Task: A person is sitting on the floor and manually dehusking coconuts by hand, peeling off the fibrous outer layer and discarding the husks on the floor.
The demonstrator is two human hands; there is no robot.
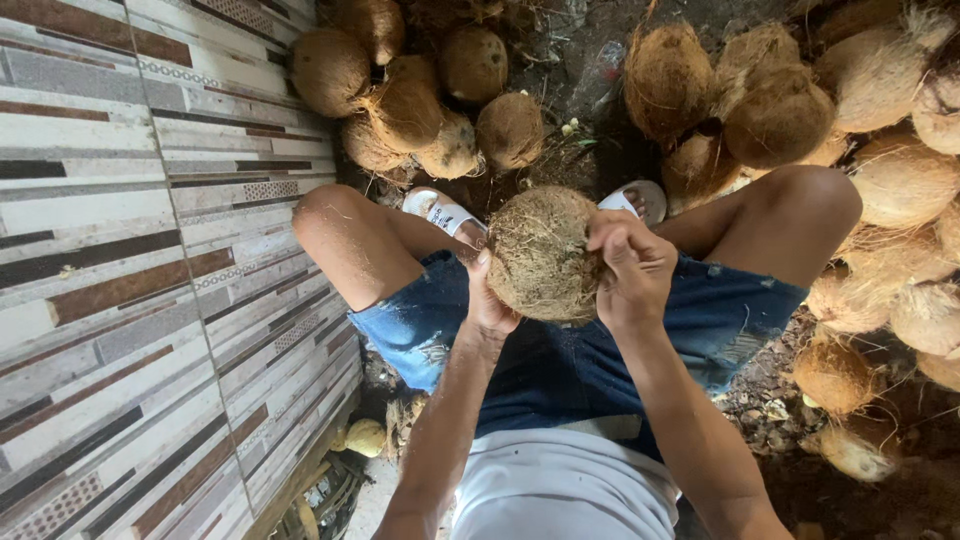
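Left hand [487, 300] and right hand [630, 265] (fingers curled) grip husked coconut [543, 252].

Head camera, straight down (close) over lap

Rough, fibrous, matt coconut [543, 255]; frayed denim shorts [560, 370]; glossy tiled wall [120, 250].

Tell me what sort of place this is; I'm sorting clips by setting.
Probably an outdoor yard for husking coconuts: heaps of fibrous coconuts lie on bare dirt ground beside a tiled wall.
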